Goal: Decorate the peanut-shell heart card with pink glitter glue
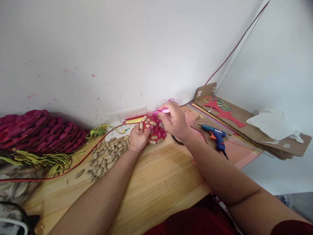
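Observation:
My left hand (140,137) is closed on the edge of a red piece (146,138) covered with peanuts, holding it tilted up off the table. Peanuts on its right side are coated in glossy magenta paint, while those on its left are bare tan. My right hand (174,120) pinches a paintbrush (165,111) with a white and pink handle. Its pink end is at the upper edge of the piece; the bristles are too small to make out. Loose peanuts (107,156) lie left of my left hand on the wooden table (156,182).
Magenta-painted pieces (41,130) are stacked at left, with yellow-green strings (53,160) before them. A red-black cord (80,163) crosses the table. A blue glue gun (215,134) lies at right, near cardboard (244,114) and red cutouts (228,117). The white wall (122,49) rises close behind.

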`<state>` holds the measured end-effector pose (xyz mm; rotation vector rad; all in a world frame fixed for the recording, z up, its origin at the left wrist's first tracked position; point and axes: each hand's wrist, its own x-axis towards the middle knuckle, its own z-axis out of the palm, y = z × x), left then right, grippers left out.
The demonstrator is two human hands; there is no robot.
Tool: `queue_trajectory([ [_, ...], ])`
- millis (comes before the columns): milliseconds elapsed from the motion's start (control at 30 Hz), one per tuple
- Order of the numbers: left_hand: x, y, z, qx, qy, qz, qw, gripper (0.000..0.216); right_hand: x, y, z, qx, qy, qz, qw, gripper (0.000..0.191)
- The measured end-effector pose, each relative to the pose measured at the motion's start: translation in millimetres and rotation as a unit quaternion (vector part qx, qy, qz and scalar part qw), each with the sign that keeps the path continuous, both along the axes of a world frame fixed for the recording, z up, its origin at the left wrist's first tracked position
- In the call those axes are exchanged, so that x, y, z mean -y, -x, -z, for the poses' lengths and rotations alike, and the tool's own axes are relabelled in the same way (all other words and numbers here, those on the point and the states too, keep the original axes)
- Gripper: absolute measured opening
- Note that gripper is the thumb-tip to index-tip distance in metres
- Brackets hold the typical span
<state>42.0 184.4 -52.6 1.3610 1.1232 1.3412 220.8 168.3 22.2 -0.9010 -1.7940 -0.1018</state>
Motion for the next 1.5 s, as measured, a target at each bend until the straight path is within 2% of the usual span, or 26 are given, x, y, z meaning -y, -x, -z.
queue_trajectory([
  [167, -0.4, 0.5, 0.9, -0.016, -0.004, -0.003, 1.000, 0.048, 0.6, 2.8, 1.5, -0.003, 0.013, -0.014, 1.000, 0.007],
  [367, -1.1, 0.6, 2.2, -0.015, -0.006, 0.002, 1.000, 0.046, 0.5, 2.2, 1.3, 0.012, 0.007, 0.006, 1.000, 0.008],
  [700, 3.0, -0.3, -4.5, -0.037, -0.022, -0.008, 0.999, 0.041, 4.2, 5.6, -1.2, 0.022, 0.026, 0.000, 0.999, 0.009],
  [833, 3.7, -0.2, -5.5, -0.046, -0.022, -0.014, 0.999, 0.040, 5.3, 3.2, -4.6, 0.028, 0.008, 0.012, 0.999, 0.008],
  [967, 3.7, -0.4, -5.4, -0.028, -0.009, -0.013, 0.999, 0.046, 4.8, 0.8, -6.3, 0.005, -0.002, 0.010, 1.000, 0.010],
  [1333, 5.9, -0.5, -7.4, -0.007, -0.013, -0.002, 1.000, 0.046, -3.2, -2.2, -0.2, -0.082, 0.041, -0.008, 0.996, 0.011],
  [1500, 3.7, -1.1, -3.4, 0.006, -0.007, 0.001, 1.000, 0.047, -2.3, 0.0, 0.6, -0.088, 0.054, -0.012, 0.995, 0.010],
])
